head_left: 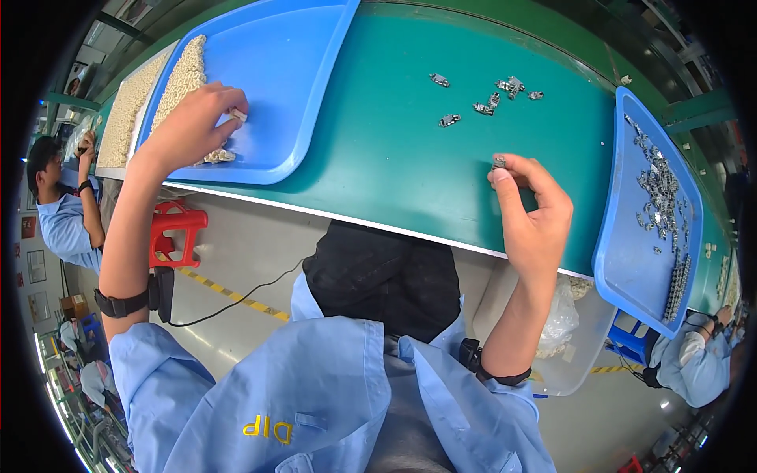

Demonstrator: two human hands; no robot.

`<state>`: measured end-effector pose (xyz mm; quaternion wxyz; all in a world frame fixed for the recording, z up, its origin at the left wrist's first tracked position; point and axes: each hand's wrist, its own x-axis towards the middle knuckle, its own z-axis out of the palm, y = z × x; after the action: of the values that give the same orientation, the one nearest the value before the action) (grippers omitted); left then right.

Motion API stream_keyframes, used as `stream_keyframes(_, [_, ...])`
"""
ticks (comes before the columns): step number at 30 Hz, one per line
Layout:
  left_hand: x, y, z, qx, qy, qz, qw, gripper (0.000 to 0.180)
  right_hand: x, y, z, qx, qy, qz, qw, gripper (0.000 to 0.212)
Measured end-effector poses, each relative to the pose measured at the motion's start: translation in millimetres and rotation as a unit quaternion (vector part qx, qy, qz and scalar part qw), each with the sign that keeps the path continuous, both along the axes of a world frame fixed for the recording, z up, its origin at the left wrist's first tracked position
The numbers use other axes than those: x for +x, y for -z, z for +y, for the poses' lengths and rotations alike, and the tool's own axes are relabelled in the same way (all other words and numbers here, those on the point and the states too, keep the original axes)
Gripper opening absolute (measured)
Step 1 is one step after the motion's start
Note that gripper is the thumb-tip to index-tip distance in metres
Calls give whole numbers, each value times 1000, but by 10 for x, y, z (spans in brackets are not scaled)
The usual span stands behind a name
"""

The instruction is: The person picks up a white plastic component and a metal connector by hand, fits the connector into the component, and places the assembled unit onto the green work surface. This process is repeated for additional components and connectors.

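Observation:
My left hand (195, 122) is over the blue tray (272, 94) on the left, its thumb and fingertips pinching a small cream-coloured part (237, 115). Beneath and beside that hand lie many cream parts (183, 72), heaped along the tray's left side, with a few near its front edge. Above the green tabletop, my right hand (536, 206) pinches a small metal part (498, 163) between thumb and index finger. Farther back on the table lie several loose metal parts (485, 108) of silver and dark colour.
A second blue tray (623, 236) at the right holds many metal parts (662, 193), some in neat rows. On the far left is a white tray of cream parts (130, 110). Below the table are a red stool (175, 232) and a clear bin (579, 347). Co-workers sit on both sides.

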<state>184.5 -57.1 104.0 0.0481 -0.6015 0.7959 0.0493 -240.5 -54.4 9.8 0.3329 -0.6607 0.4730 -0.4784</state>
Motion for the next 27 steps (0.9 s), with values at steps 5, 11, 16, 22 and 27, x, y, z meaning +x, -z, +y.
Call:
stream_keyframes(5, [-373,21,138,-71,-24,139,987,15,5,51,-20,20,-16,-67,997,12])
stream_keyframes(11, [-837,257,409,-151,-48,387,909,24,0,-33,31,13,-14,-13,1000,12])
stream_keyframes(16, [-1283,383,528,-173,10,500,848,29,32,-68,62,27,-5,-52,998,12])
stream_keyframes(22, [-1689,556,582,-117,50,565,816,31,27,-56,85,55,-40,-141,988,17])
stream_keyframes(27, [-1904,692,639,-52,16,705,707,32,76,-93,242,38,-101,-178,978,19])
